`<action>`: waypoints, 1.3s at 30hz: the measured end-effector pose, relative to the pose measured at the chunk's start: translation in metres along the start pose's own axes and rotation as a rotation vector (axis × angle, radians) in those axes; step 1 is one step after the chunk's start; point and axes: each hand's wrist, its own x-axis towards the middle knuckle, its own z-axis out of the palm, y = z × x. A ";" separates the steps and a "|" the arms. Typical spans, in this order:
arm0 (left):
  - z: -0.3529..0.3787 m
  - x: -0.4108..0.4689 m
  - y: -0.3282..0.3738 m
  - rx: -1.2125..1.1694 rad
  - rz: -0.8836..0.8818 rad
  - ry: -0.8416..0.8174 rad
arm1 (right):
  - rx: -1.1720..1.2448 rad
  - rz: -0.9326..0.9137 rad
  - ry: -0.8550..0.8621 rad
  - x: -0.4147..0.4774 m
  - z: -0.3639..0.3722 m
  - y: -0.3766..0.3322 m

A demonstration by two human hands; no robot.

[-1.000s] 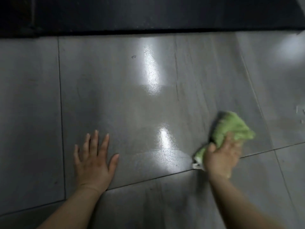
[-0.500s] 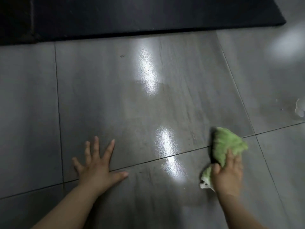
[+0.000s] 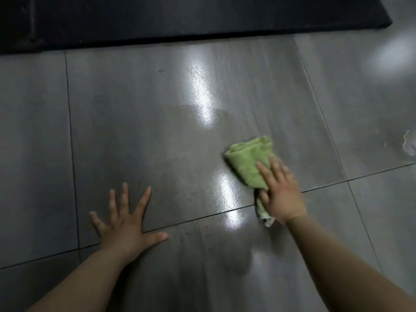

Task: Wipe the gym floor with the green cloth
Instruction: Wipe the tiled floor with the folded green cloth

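Gym floor (image 3: 135,131), grey glossy tiles, seen from above the kneeling person's two bare arms. The green cloth (image 3: 247,161) lies bunched into a thick wad on the large middle tile, right of centre, its narrow tail crossing the grout line (image 3: 198,218) toward the person. The right hand (image 3: 281,192) rests on top of the cloth's near half, fingers (image 3: 265,170) laid out straight and pressing it flat to the tile, not clenched round it; the tail runs under the palm and shows again at the wrist. The left hand (image 3: 126,224) is released and holds nothing: it is planted on the floor with fingers spread, across the same grout line, well apart from the cloth, serving as a prop.

The step in hand appears to be a wiping stroke over the middle tile. To do it well, the palm probably needs to keep even downward pressure so the whole wad drags rather than rolls, and strokes should overlap. The bright streaks of glare (image 3: 202,97) suggest a damp film, a useful guide to what is covered. A dark speck (image 3: 161,70) sits farther out, near the black mat (image 3: 180,16) that bounds the floor's far edge; reaching it likely means shifting weight onto the left hand. A white scrap (image 3: 409,146) lies at the right edge of view.
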 end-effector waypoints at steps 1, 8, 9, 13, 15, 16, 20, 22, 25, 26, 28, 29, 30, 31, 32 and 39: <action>0.000 0.000 0.000 -0.003 -0.001 -0.003 | 0.069 0.204 0.023 0.007 -0.009 0.013; -0.002 -0.001 0.000 0.000 0.004 -0.024 | 0.331 0.810 0.065 0.076 -0.013 -0.059; -0.002 -0.001 0.000 0.006 0.004 -0.027 | 0.313 0.658 0.019 0.076 -0.008 -0.087; -0.001 0.000 0.001 0.029 0.000 -0.014 | 0.203 -0.095 -0.082 0.051 0.012 -0.163; 0.000 0.000 0.000 0.025 0.002 -0.012 | 0.118 -0.281 -0.044 0.043 0.013 -0.139; 0.000 0.000 -0.001 0.018 0.001 -0.009 | 0.081 -0.269 -0.045 0.039 0.013 -0.113; 0.003 0.001 -0.003 0.015 0.017 0.001 | 0.153 0.228 0.031 -0.006 -0.001 -0.001; 0.003 0.001 -0.004 0.008 0.021 0.000 | 0.265 0.635 0.076 -0.026 -0.008 0.016; 0.003 -0.001 -0.003 0.001 0.024 0.004 | 0.308 0.909 0.109 -0.038 0.004 -0.019; 0.003 -0.001 -0.002 0.001 0.022 0.008 | 0.296 0.873 0.103 -0.038 0.010 -0.042; 0.002 -0.003 0.001 0.005 0.021 0.014 | 0.198 0.651 0.103 -0.048 0.027 -0.091; 0.002 -0.004 0.002 0.008 0.018 0.017 | 0.148 0.497 0.085 -0.054 0.031 -0.113; 0.001 -0.005 0.002 0.015 0.016 0.023 | 0.130 0.326 0.055 -0.063 0.030 -0.129; 0.001 -0.005 0.002 0.018 0.017 0.028 | 0.129 0.124 -0.014 -0.071 0.027 -0.134; 0.002 -0.006 0.002 0.016 0.018 0.034 | 0.097 -0.084 -0.061 -0.076 0.028 -0.124; 0.001 -0.002 -0.007 0.065 0.053 0.047 | 0.223 0.604 0.096 -0.051 0.005 -0.007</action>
